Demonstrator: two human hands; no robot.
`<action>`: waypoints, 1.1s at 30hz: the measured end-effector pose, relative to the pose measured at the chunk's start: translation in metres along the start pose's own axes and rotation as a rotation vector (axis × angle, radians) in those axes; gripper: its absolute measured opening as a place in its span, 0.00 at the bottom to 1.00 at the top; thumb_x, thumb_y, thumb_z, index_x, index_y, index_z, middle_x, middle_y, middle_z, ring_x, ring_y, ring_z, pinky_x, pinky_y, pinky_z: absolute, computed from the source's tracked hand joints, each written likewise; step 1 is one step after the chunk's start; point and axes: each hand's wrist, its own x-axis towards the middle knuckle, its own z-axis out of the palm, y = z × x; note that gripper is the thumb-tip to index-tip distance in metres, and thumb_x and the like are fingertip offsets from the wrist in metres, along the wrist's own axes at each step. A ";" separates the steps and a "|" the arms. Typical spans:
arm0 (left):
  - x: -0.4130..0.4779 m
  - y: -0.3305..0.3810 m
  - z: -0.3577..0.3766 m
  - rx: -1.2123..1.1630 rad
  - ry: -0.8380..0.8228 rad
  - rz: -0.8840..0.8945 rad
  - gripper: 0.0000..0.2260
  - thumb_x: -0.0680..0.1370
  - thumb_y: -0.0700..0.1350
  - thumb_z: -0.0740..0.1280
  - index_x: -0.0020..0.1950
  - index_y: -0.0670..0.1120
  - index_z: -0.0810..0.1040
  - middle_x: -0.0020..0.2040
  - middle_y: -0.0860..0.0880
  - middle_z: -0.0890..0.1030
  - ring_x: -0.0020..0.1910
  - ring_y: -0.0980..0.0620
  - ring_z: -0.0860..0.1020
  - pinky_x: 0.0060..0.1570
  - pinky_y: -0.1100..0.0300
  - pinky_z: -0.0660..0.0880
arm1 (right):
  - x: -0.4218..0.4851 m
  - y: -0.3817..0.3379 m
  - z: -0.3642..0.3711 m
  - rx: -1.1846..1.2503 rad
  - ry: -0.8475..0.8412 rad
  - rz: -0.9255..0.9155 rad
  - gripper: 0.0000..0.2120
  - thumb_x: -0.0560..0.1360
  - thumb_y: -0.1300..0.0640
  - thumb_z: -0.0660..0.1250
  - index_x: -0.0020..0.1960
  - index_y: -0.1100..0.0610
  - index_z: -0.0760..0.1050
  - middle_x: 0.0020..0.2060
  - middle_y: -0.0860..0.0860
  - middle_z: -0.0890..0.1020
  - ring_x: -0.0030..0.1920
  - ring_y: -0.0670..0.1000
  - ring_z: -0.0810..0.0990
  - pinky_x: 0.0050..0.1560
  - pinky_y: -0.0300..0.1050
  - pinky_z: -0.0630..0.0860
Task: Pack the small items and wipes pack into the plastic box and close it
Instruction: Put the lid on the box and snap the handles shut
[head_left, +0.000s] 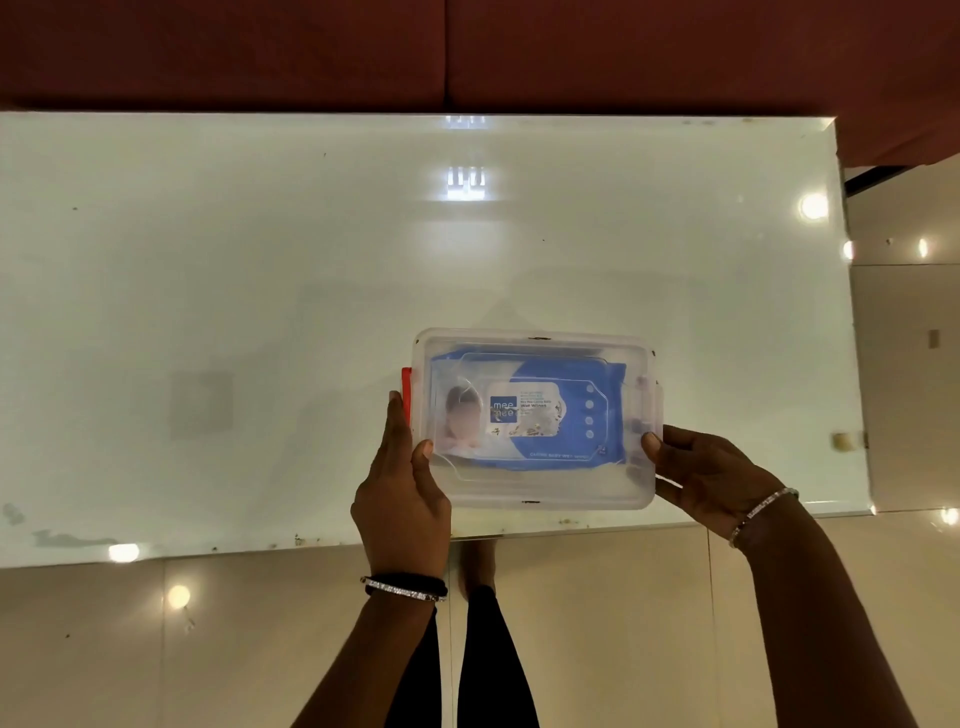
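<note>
Plastic box (535, 483) sits between both hands, lid on, near the tabletop (260, 312) edge closest to the person. Wipes pack (566, 410), blue, visible inside through the clear lid. Small items can't be made out. Red latch (406, 387) just above left hand's fingertips. Left hand (402, 499) grips the box's left end, thumb on the lid, fingers along the side. Right hand (711, 478) clasps the right end, thumb on the lid corner. Bracelets on both wrists.
</note>
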 end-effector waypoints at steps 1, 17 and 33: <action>0.000 0.000 0.000 -0.006 0.006 0.008 0.22 0.79 0.39 0.63 0.74 0.43 0.66 0.58 0.38 0.82 0.43 0.39 0.84 0.45 0.52 0.80 | -0.001 -0.002 0.002 0.018 0.014 -0.012 0.22 0.66 0.60 0.71 0.59 0.64 0.79 0.55 0.58 0.84 0.55 0.55 0.82 0.53 0.47 0.82; 0.003 -0.008 -0.002 -0.158 -0.010 0.000 0.23 0.77 0.39 0.67 0.72 0.43 0.69 0.43 0.42 0.85 0.31 0.50 0.78 0.39 0.60 0.79 | -0.018 0.021 0.075 -0.884 0.872 -0.426 0.14 0.74 0.65 0.70 0.60 0.64 0.79 0.52 0.63 0.78 0.50 0.65 0.80 0.54 0.54 0.75; 0.094 -0.013 -0.036 -0.254 0.172 0.035 0.21 0.77 0.36 0.68 0.69 0.39 0.71 0.51 0.41 0.84 0.42 0.52 0.79 0.48 0.82 0.69 | 0.013 -0.050 0.140 -0.893 0.701 -0.628 0.13 0.75 0.62 0.69 0.59 0.61 0.80 0.50 0.61 0.79 0.50 0.62 0.81 0.50 0.45 0.69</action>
